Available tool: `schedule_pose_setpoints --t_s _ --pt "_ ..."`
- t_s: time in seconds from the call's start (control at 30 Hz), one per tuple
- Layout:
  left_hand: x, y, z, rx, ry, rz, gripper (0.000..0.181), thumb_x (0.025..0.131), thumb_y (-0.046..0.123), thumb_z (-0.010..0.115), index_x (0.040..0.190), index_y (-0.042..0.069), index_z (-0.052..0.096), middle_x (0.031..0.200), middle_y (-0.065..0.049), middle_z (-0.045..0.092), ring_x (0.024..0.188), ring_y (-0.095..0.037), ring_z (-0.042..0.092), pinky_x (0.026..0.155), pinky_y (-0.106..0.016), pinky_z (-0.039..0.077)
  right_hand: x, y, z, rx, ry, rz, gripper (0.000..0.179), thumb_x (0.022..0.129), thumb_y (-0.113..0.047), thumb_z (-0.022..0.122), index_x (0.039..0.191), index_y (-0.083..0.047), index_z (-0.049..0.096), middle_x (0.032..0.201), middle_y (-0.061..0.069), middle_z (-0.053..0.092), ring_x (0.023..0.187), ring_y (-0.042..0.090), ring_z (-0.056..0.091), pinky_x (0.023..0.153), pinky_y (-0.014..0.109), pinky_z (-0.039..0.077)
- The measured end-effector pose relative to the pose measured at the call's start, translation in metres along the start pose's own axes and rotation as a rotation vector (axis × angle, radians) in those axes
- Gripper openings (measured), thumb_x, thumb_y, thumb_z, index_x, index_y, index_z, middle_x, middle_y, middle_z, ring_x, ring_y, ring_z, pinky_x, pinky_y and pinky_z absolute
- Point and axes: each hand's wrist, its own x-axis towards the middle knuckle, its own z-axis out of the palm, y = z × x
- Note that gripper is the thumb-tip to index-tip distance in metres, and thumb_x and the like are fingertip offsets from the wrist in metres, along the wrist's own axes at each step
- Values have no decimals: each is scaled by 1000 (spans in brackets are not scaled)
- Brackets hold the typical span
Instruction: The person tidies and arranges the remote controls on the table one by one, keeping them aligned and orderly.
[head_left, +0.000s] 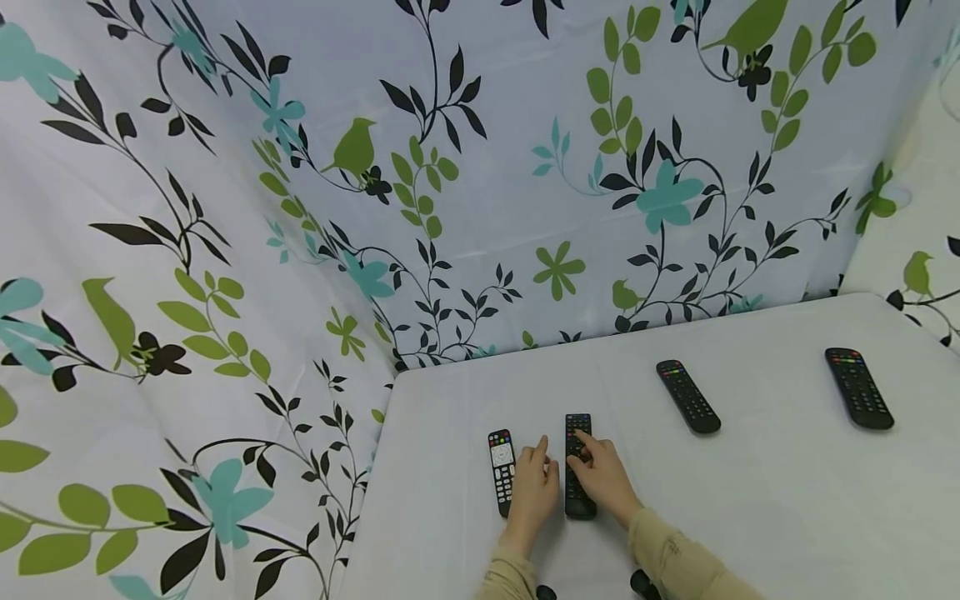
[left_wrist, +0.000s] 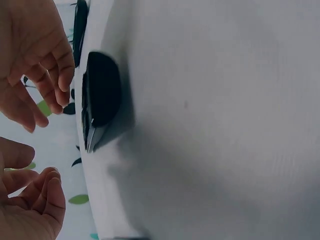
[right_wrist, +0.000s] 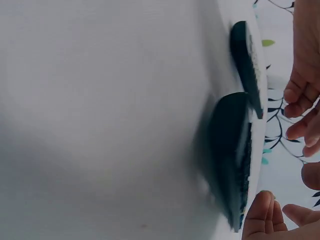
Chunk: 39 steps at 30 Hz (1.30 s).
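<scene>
The black remote control (head_left: 576,492) lies lengthwise on the tabletop (head_left: 738,492) beneath the right hand (head_left: 606,479), keys upward, presumably to face its bent fingers, which grip nothing; contact I cannot tell. Beside that hand, the left hand (head_left: 534,493) hangs empty, loosely curled. The remote is long and slim, with rows of small keys.

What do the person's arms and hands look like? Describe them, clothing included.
The left sleeve and right sleeve are beige and end near the wrists. The left hand and right hand are bare, without gloves. A small dark rounded piece shows beside each sleeve.
</scene>
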Motion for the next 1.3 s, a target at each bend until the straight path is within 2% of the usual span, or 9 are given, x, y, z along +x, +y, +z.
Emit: schedule_pose_setpoints --t_s 0.2,0.43,0.63,0.8,1.03,1.3 --pt "-11 6 15 33 -39 8 36 89 5 53 125 -4 55 85 -4 53 71 -7 43 63 -19 39 -7 15 2 -28 18 18 51 89 -12 55 134 8 42 106 23 45 74 17 43 63 25 35" --pt "-20 10 24 93 -70 7 33 89 3 50 120 -8 57 86 -8 53 73 -12 47 64 -24 42 -9 27 1 -90 36 24 48 87 -9 52 130 11 45 104 24 48 84 23 50 72 34 43" --pt "-23 9 29 52 -121 -65 34 89 1 49 120 -10 56 85 -7 52 69 -7 43 61 -23 41 -10 32 0 -122 2 24 45 86 -6 51 125 16 47 84 11 50 74 19 43 62 28 35" --pt "-24 8 30 33 -160 -105 35 90 1 48 123 -9 54 85 -5 51 67 -4 39 58 -20 40 -9 33 -1 -149 -3 0 44 87 -6 52 125 14 49 81 10 50 70 17 42 59 26 33" --pt "-20 6 31 16 -154 -111 35 91 1 47 123 -9 54 86 -6 51 66 -5 39 57 -20 39 -4 31 -1 -152 -10 1 43 87 -7 51 125 14 49 83 11 52 69 17 43 58 26 35" --pt "-17 0 34 69 -121 -85 35 92 3 48 124 -8 54 84 -7 52 65 -6 39 56 -21 38 6 30 1 -145 -23 -4 43 86 -7 53 124 13 51 80 9 52 68 17 43 58 26 34"
